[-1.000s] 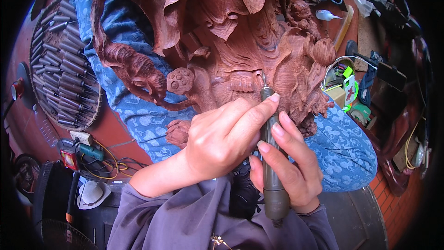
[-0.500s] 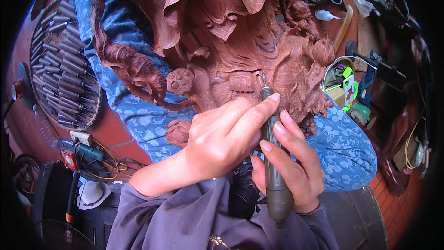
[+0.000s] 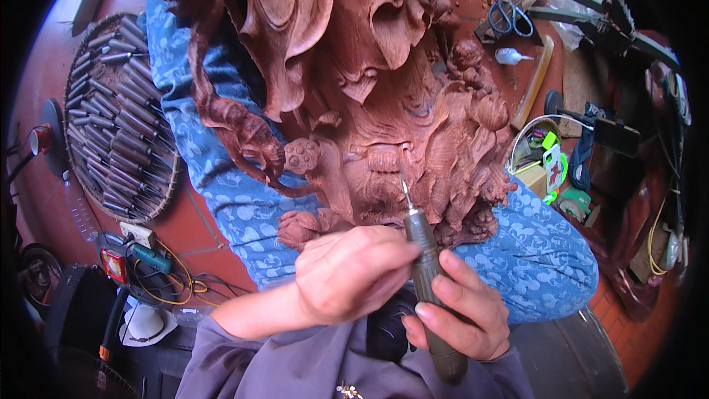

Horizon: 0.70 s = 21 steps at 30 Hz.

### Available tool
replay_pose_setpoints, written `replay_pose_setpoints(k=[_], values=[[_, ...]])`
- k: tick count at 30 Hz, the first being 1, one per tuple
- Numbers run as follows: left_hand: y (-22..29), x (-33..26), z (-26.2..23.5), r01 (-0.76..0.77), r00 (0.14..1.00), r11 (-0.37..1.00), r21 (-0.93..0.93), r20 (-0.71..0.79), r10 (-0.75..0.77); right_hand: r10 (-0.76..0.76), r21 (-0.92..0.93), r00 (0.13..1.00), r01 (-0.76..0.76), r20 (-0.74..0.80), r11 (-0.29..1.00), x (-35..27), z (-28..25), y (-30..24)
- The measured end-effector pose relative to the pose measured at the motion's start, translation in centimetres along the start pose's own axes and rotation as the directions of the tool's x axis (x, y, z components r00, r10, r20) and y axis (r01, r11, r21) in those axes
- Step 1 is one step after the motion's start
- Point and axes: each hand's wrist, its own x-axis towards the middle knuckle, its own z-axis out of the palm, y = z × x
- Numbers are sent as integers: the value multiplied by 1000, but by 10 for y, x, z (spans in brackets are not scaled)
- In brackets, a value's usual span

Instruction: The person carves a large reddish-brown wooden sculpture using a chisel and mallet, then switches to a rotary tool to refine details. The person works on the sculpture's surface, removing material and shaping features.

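Note:
A dark grey-green rotary handpiece (image 3: pixel 426 277) slants upward in front of my body, its thin metal bit (image 3: pixel 407 196) pointing at a carving. My right hand (image 3: pixel 469 314) wraps round the body of the handpiece from the right. At its front collar, my left hand (image 3: pixel 347 273) is curled against the left side, slightly blurred, with the fingertips partly hidden. Beyond the bit stands the reddish-brown wood carving (image 3: pixel 358 129), with leaf folds, a lotus pod and small figures. It rests between my legs, which are in blue patterned cloth (image 3: pixel 221 177).
At left lies a round basket (image 3: pixel 175 170) full of wooden-handled carving tools. Cords and a power strip (image 3: pixel 138 235) are below it. To the right are blue scissors (image 3: pixel 509 18), a small white bottle (image 3: pixel 511 56), a phone on a stand (image 3: pixel 617 137) and a container of bright items (image 3: pixel 546 155).
The handpiece and both hands have drawn back toward my body, and the bit has come down off the carved recess. My left index finger, earlier stretched along the tool, is now curled.

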Motion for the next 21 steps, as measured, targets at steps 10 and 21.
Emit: replay_pose_setpoints(k=[10,21], values=[[23,-22,-18,834,489,103,-542,641,-591,-184,-60,980,189,74,980,-14,4,-5],[52,-43,-6,784,564,204,-586,536,-629,-36,-209,999,28,-33,978,-60,-39,-9]])
